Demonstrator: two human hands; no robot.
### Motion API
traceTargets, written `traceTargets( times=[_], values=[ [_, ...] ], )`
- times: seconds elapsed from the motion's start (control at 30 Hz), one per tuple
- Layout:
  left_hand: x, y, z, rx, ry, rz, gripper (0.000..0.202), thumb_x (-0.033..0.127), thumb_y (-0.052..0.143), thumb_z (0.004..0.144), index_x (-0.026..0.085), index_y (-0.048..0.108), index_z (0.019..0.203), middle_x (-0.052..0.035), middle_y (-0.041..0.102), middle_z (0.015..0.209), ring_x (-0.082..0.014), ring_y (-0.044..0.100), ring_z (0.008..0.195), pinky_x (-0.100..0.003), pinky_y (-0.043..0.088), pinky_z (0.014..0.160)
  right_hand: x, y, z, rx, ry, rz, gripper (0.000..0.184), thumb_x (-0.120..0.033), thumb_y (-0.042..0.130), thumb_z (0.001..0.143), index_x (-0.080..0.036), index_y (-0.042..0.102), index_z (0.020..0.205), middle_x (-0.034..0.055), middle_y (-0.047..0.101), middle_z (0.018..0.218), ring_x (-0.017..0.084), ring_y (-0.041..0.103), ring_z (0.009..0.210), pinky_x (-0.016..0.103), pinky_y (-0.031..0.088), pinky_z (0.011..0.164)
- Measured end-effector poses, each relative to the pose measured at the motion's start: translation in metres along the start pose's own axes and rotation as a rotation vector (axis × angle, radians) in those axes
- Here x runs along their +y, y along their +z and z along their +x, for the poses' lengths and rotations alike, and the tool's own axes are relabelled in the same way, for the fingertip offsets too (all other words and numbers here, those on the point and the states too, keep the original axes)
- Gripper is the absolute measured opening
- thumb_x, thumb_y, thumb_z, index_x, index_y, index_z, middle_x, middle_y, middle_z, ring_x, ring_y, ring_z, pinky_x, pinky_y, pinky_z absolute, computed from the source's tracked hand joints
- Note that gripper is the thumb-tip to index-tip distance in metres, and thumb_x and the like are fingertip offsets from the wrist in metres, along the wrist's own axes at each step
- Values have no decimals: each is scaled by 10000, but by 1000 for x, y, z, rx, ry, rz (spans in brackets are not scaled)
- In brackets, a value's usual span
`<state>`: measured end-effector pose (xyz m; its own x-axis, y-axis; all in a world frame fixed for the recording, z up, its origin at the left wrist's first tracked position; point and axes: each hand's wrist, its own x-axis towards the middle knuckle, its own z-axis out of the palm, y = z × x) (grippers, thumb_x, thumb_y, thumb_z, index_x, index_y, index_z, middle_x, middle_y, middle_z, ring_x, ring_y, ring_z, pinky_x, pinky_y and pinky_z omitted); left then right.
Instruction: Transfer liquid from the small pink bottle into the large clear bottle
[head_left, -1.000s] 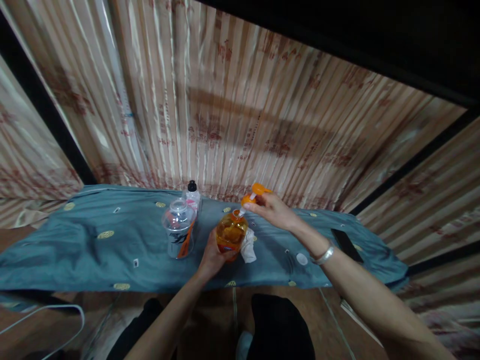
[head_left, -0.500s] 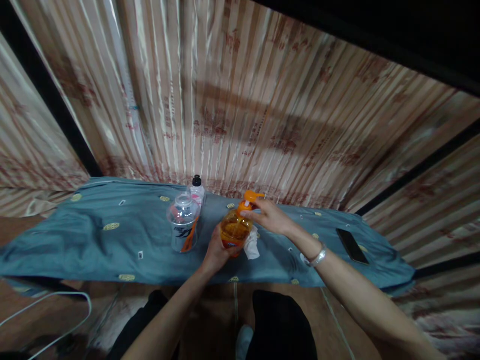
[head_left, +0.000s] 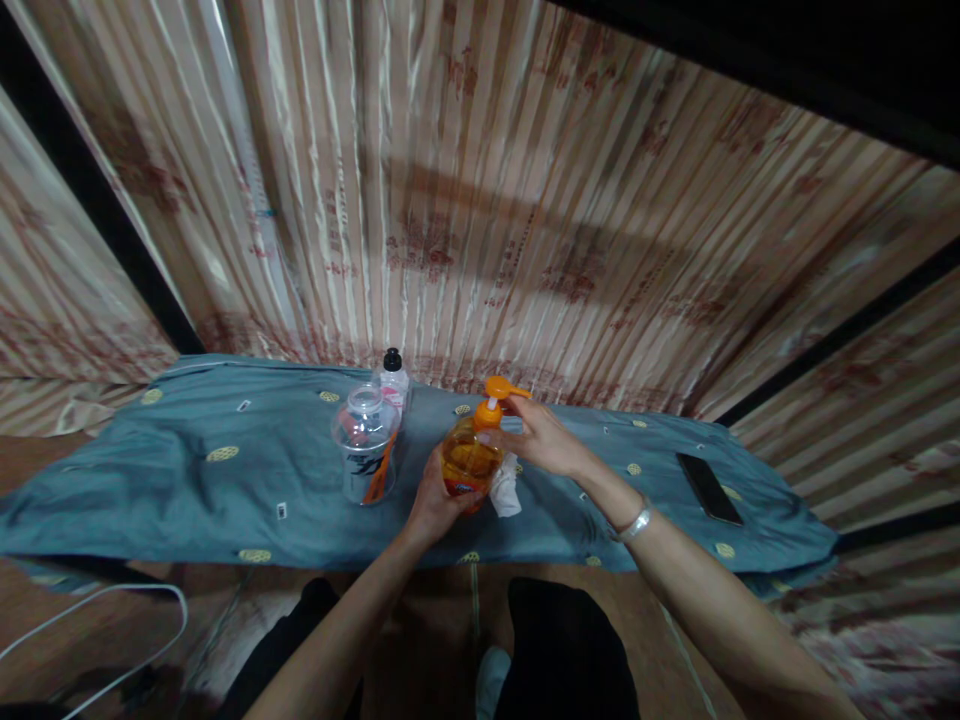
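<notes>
An amber pump bottle (head_left: 466, 460) with an orange pump top (head_left: 491, 410) stands tilted in front of me, over the cloth-covered surface. My left hand (head_left: 433, 508) wraps round the lower left side of its body. Up at the neck, my right hand (head_left: 546, 440) has its thumb on the near side and its fingers behind the orange collar, just under the spout. A crumpled white tissue (head_left: 507, 492) lies right beside the bottle. To the left stands a clear plastic cup (head_left: 366, 462) with a domed lid and black and orange print.
Behind the cup stands a small bottle with a black cap (head_left: 393, 378). A dark phone (head_left: 709, 488) lies at the right on the blue-green cloth (head_left: 195, 500). Striped curtains (head_left: 465, 200) hang behind, with dark frame bars. A white cable (head_left: 180, 600) loops at lower left.
My right hand has shifted slightly down and round the neck of the pump bottle, and the pump top shows more fully. The spout has turned slightly. My left hand keeps its hold.
</notes>
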<state>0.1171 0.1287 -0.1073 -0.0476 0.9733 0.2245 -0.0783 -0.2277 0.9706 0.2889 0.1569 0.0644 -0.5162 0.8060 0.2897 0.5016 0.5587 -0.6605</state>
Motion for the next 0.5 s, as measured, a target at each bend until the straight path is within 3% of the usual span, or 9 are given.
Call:
traceTargets(
  times=[0.1, 0.17, 0.4, 0.5],
  values=[
    [-1, 0, 0, -7, 11, 21, 460, 381, 684, 908, 201, 582, 1318, -110, 611, 1349, -283, 617, 1194, -549, 512, 1011, 6, -7, 2, -109, -33, 99, 383, -550, 683, 883, -227, 698, 1089, 85, 736, 1115, 274, 663, 1113, 441, 485, 1046],
    [-2, 0, 0, -13, 18, 31, 475, 381, 692, 901, 202, 578, 1326, -111, 606, 1357, -288, 611, 1204, -558, 502, 1022, 10, -6, 3, -115, -34, 146, 366, -546, 664, 894, -221, 699, 1059, 82, 736, 1129, 267, 660, 1125, 429, 485, 1043],
    [-3, -1, 1, -23, 32, 50, 472, 388, 685, 905, 201, 577, 1325, -110, 605, 1352, -289, 607, 1206, -557, 502, 1018, 13, 21, 1, 172, 72, 193, 430, -580, 762, 780, -203, 653, 956, 55, 748, 979, 245, 694, 941, 414, 526, 934],
    [-3, -1, 1, -26, 32, 50, 471, 388, 686, 904, 201, 577, 1322, -111, 608, 1349, -290, 607, 1207, -558, 500, 1022, 9, 18, -2, 169, 62, 161, 460, -559, 772, 781, -202, 659, 1049, 55, 743, 1002, 245, 691, 961, 421, 518, 952]
  ],
)
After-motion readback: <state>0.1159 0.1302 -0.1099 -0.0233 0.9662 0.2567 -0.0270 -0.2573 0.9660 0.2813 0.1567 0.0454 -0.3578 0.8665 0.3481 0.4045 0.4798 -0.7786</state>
